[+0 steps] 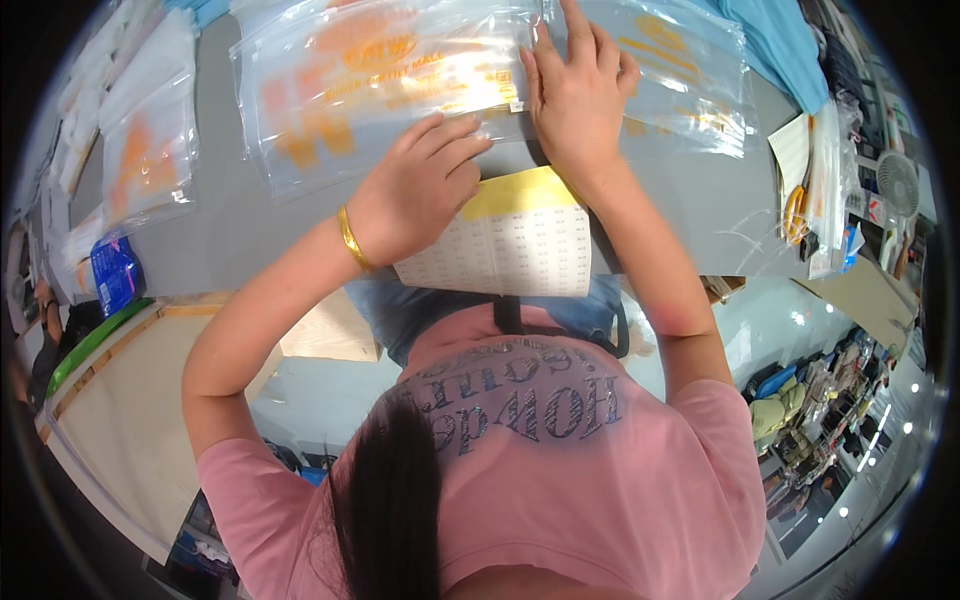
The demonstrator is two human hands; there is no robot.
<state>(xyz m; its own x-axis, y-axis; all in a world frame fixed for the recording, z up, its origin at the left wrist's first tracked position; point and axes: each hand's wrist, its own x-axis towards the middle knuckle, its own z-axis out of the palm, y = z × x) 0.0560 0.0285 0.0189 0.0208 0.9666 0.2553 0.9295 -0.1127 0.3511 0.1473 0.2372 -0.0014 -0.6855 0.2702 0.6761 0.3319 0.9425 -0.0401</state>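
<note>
Two clear plastic zip bags with orange print lie side by side on the grey table, a left bag (300,120) and a right bag (690,100). My left hand (425,190), with a gold bracelet (352,238) at the wrist, rests palm down with fingers stretched out by the left bag's lower edge. My right hand (580,95) lies with fingers spread across the inner edges of both bags. A small white tag (516,106) shows near its thumb. Below the hands is a sheet of white labels with a yellow strip (515,240), its left part covered by my left hand.
More clear bags (150,150) are at the table's left, above a blue packet (116,275). On the right are orange-handled scissors (796,212), a paper pad (792,155) and light-blue fabric (775,45). A fan (897,183) and piled clothes (800,420) stand beyond.
</note>
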